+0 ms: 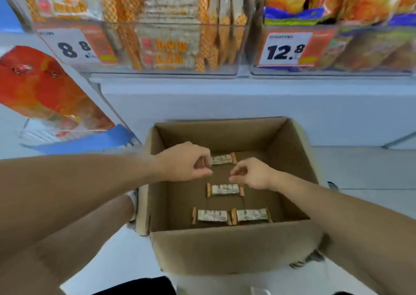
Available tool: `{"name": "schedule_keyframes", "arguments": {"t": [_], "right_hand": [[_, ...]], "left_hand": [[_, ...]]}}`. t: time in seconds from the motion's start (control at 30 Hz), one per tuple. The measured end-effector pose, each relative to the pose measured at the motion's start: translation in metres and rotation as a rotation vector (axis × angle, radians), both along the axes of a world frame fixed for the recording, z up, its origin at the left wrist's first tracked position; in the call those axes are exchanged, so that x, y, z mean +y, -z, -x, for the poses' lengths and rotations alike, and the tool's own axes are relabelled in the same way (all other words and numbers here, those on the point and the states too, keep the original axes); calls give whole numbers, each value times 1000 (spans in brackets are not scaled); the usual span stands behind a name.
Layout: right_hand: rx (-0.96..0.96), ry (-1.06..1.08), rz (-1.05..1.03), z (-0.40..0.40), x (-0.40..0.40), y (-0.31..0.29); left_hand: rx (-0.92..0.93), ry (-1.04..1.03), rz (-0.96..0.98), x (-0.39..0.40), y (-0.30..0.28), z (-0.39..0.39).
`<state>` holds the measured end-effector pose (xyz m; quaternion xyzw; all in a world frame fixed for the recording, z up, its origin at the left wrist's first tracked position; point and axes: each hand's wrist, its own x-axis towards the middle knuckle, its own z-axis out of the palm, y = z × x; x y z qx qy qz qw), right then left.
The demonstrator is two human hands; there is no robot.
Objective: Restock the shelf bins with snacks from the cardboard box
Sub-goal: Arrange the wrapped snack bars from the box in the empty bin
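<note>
Both hands reach into the box (227, 247) at frame centre. The left hand (186, 161) pinches the end of the top bar (221, 159) to lift it; the right hand (252, 174), fingers curled and empty, hovers above the middle bar (225, 190). Bins (139, 46) wait along the top.

The person is wearing nothing on the forearms: both arms are showing bare up to the edges of the picture, with no sleeve, watch or ring. The left hand (186, 161) and the right hand (252, 174) are bare too. Something black is showing at the bottom edge; it is probably clothing.
</note>
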<state>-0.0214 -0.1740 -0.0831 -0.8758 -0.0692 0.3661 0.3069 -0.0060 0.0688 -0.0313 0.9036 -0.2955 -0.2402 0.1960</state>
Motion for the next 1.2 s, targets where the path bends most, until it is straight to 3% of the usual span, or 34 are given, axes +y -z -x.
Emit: {"name": "schedule_keyframes", "arguments": {"t": [0.13, 0.4, 0.5, 0.63, 0.97, 1.2], "right_hand": [[79, -24, 118, 3, -14, 54], [-32, -219, 332, -13, 0, 121], [-6, -301, 421, -16, 0, 136], [-20, -255, 431, -18, -2, 147], [160, -41, 347, -3, -8, 128], [117, -247, 332, -29, -11, 38]], "left_hand": [[184, -82, -36, -30, 63, -6], [538, -86, -209, -37, 181, 29], [595, -87, -219, -36, 200, 41], [617, -88, -270, -35, 218, 46], [624, -244, -207, -30, 186, 43], [535, -267, -231, -21, 104, 15]]}}
